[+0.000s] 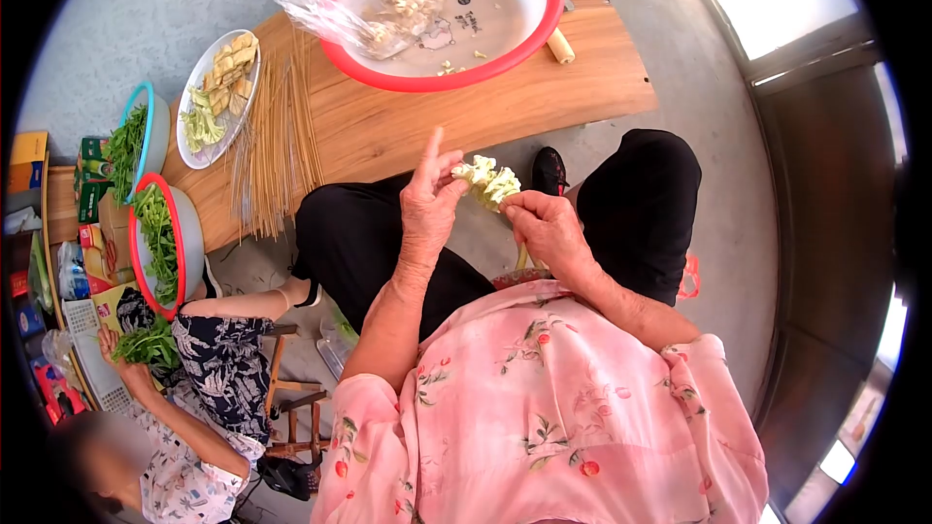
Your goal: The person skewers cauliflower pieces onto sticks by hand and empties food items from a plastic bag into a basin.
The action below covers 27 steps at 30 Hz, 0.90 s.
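Cauliflower pieces (488, 180) sit on the near side of the red-rimmed basin (437, 84), off the table (374, 141), over the gap between the knees. Left hand (425, 209): thumb and fingers narrowed on one end, index raised. Right hand (555, 233): fingers closed on the other end. Can't tell if a stick runs through. Risk: squeezing too hard could crumble florets; a loose pinch could drop them floorward. Thin sticks (277, 136) lie left of the basin.
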Each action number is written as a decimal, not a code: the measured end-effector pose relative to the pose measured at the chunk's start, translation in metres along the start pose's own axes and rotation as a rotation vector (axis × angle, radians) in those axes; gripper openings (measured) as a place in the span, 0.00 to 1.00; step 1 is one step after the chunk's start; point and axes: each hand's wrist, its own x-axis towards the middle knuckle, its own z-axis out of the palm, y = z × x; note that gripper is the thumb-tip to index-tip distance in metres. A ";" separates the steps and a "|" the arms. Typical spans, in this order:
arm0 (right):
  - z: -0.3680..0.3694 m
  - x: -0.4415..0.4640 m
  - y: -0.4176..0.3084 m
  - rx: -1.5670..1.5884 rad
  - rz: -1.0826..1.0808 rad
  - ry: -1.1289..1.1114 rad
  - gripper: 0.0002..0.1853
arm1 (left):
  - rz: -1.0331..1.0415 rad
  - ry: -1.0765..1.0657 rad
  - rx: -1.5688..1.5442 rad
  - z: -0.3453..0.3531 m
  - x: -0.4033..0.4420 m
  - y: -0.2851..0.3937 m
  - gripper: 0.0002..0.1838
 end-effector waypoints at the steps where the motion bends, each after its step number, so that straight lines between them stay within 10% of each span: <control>1: 0.000 0.000 -0.001 -0.001 -0.003 -0.002 0.09 | 0.003 0.003 0.000 -0.002 0.002 0.000 0.26; 27: -0.015 0.038 0.024 0.248 0.364 -0.154 0.07 | 0.128 0.063 0.361 -0.012 0.072 0.045 0.09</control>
